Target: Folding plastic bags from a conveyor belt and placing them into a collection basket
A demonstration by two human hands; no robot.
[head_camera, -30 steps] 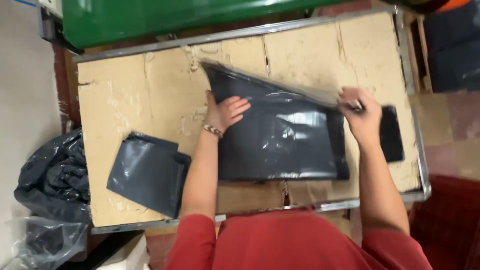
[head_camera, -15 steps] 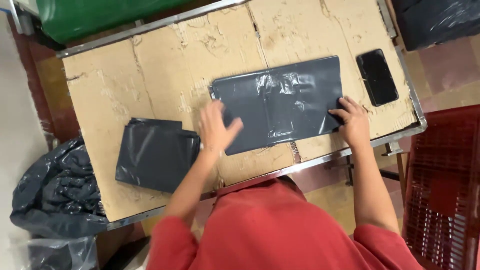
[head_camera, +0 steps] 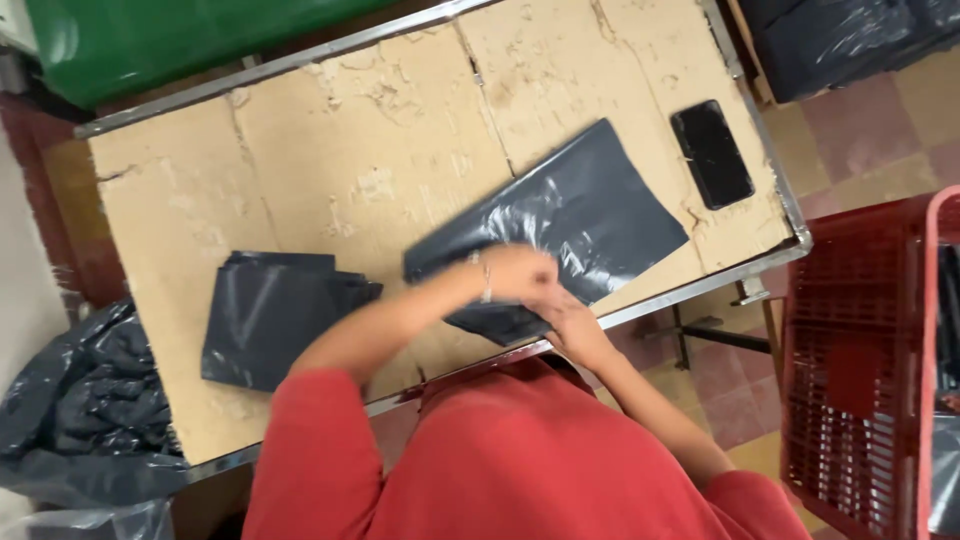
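A dark grey plastic bag [head_camera: 570, 215] lies slanted on the cardboard-topped table [head_camera: 350, 150]. My left hand [head_camera: 525, 273] is closed on the bag's near edge, a bracelet on its wrist. Just below it, my right hand [head_camera: 575, 325] also grips the bag at the table's front edge, where the plastic is bunched. A stack of folded dark grey bags [head_camera: 270, 310] rests to the left, apart from both hands.
A black phone [head_camera: 712, 153] lies near the table's right end. A red plastic crate [head_camera: 870, 370] stands on the floor at right. Crumpled black plastic [head_camera: 85, 400] sits at lower left, a green container [head_camera: 170, 40] behind the table, more dark bags [head_camera: 850, 40] at upper right.
The bag lay flat with my hands spread at its two ends. Both hands have come together at its near edge, and the bag now sits slanted and partly gathered.
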